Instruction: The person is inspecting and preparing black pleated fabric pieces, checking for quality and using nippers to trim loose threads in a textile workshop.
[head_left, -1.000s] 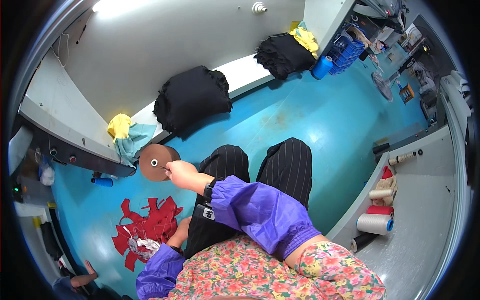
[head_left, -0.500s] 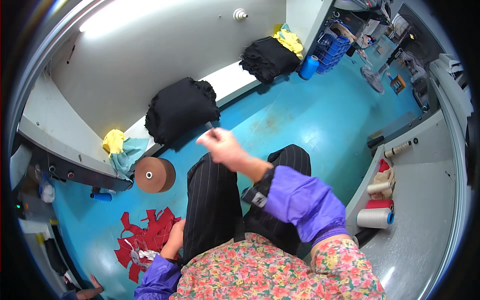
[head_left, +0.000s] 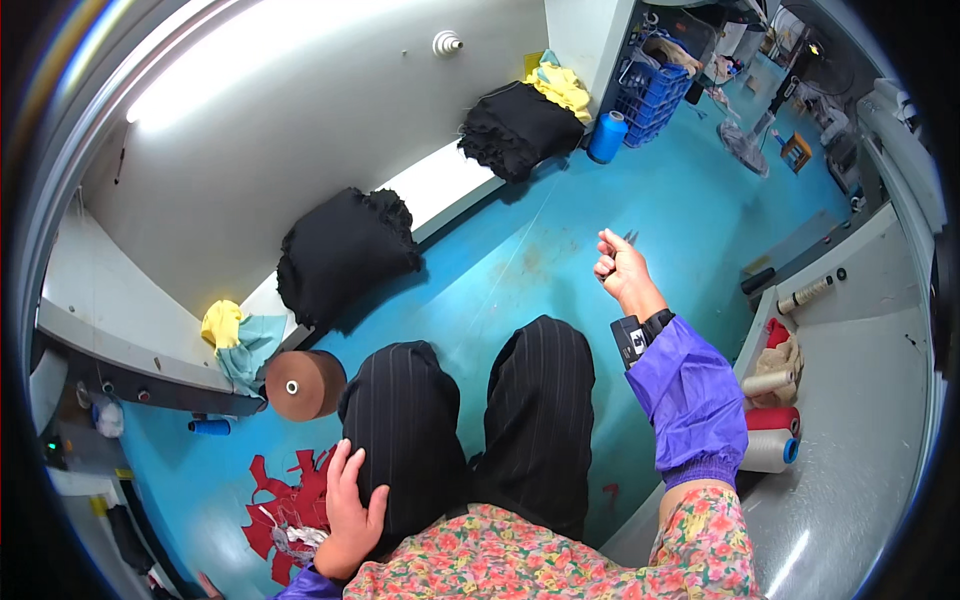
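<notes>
Dark striped trousers [head_left: 405, 425]: left hand [head_left: 352, 512] rests on the left leg, thumb spread from fingers. Right hand [head_left: 625, 272] out to the right, fingers curled around small dark tool [head_left: 631, 237], tip jutting past them.

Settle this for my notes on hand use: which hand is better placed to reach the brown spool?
Likely the left hand: it is open, looks empty and is nearer the brown spool. The right hand is farther, holding a small dark tool.
</notes>
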